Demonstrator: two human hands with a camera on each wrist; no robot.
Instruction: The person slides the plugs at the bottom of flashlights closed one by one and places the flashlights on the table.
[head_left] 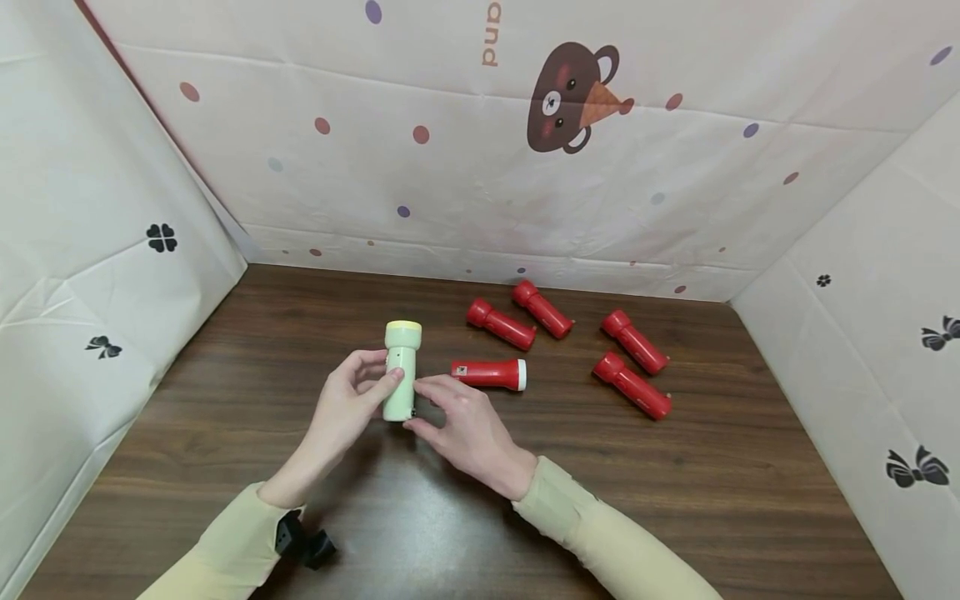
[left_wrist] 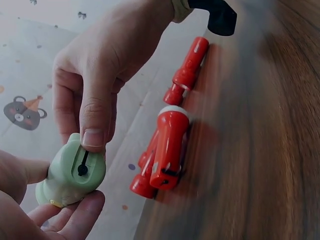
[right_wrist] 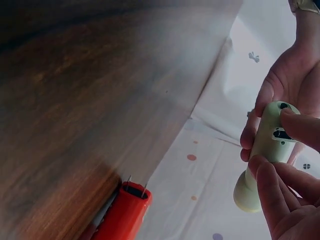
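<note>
Just left of the white-rimmed red flashlight (head_left: 489, 373), the head view shows the left hand (head_left: 347, 404) gripping a pale green flashlight (head_left: 402, 360); four other red flashlights (head_left: 634, 342) lie beyond that landmark or to its right. From the left wrist, the right hand (left_wrist: 107, 65) thumbs the green one's slotted end; from the right wrist, it pinches the barrel.
</note>
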